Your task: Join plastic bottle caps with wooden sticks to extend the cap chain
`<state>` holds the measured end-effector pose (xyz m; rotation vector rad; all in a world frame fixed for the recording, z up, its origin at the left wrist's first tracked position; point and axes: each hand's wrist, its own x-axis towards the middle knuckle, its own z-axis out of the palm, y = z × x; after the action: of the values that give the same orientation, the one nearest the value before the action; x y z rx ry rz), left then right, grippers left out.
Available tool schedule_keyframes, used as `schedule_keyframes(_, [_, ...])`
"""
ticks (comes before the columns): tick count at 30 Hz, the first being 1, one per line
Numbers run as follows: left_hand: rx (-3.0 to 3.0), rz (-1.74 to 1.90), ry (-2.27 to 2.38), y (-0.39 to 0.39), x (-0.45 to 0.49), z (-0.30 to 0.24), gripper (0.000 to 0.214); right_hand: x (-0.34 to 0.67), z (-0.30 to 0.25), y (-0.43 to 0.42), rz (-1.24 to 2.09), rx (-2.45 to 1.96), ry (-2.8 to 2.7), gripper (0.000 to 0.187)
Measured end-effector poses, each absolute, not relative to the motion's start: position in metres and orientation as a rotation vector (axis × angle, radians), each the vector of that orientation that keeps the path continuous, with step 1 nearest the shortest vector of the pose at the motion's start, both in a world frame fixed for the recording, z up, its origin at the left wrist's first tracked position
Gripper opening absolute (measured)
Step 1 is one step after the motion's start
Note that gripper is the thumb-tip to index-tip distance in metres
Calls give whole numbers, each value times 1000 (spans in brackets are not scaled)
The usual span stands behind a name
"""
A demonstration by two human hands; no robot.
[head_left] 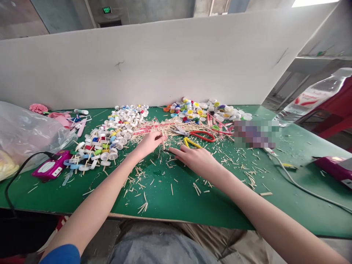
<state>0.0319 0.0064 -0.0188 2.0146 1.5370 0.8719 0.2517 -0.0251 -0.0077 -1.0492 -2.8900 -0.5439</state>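
Observation:
My left hand (151, 142) pinches a short wooden stick (163, 140) upright between thumb and fingers, above the green table. Close beside it, my right hand (196, 158) is closed on a thin dark tool (167, 150), its tip at the stick's lower end; most of the tool is hidden by the fingers. Just behind the right hand lie yellow handles (194, 143), partly covered. Beyond them rest scissors-like cutters (178, 130) with a red-orange handle (205, 136). A pile of wooden sticks (167, 126) spreads behind both hands.
Bottle caps with sticks (106, 143) cover the left; loose coloured caps (192, 110) lie at the back. Wood shavings (141, 179) litter the green table (176, 205). Purple devices (51, 167), a plastic bag (30, 132), a water bottle (313, 95) and a cable (297, 183) stand around.

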Motion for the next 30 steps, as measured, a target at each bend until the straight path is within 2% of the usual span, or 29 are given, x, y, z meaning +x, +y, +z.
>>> schedule_keyframes(7, [2038, 862, 1461, 9, 33, -19, 39, 246, -6, -24, -566, -1133, -2928, 67])
schedule_keyframes(21, [2011, 880, 1376, 15, 33, -28, 35, 234, -11, -22, -345, -1079, -2878, 48])
schedule_keyframes(30, [2026, 851, 1424, 8, 33, -25, 40, 232, -11, -20, -237, -1038, -2880, 44])
